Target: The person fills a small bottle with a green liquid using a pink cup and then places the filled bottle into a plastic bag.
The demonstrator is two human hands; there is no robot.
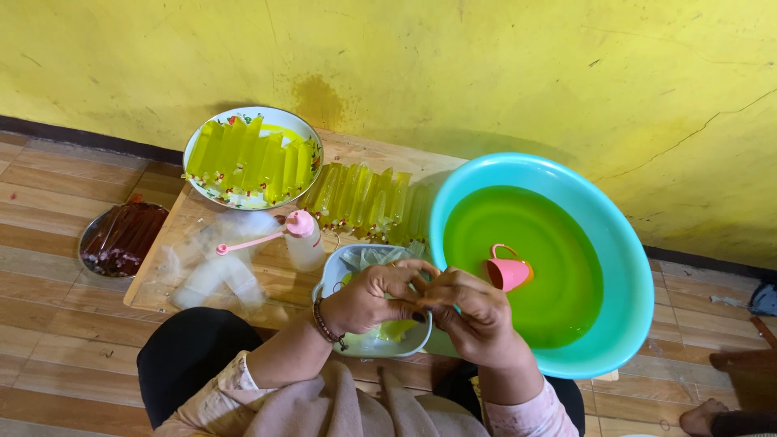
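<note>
Both hands meet over the white bowl (pixel 366 344), which serves as the landmark here. The left hand (pixel 374 298) and the right hand (pixel 473 311) pinch closed together on the top of a small bag (pixel 396 328) of yellow-green liquid, whose lower end hangs into the bowl. The fingers are bunched tight at the bag's neck, so this looks like the sealing or knotting step of one filled bag. The next move, as I judge it, calls for a firm twist at the neck while the bag stays upright, so that nothing spills.

Just right of the bowl stands a teal basin (pixel 627 267) of green liquid with a pink cup (pixel 508 273) floating in it. Just behind the bowl stands a squeeze bottle (pixel 303 239) with a pink cap. Further behind lies a row of filled bags (pixel 364 198) on the board. Behind and left sits a plate (pixel 303 133) heaped with more of them. Far left, on the floor, a tray (pixel 89 235) holds dark red sticks.
</note>
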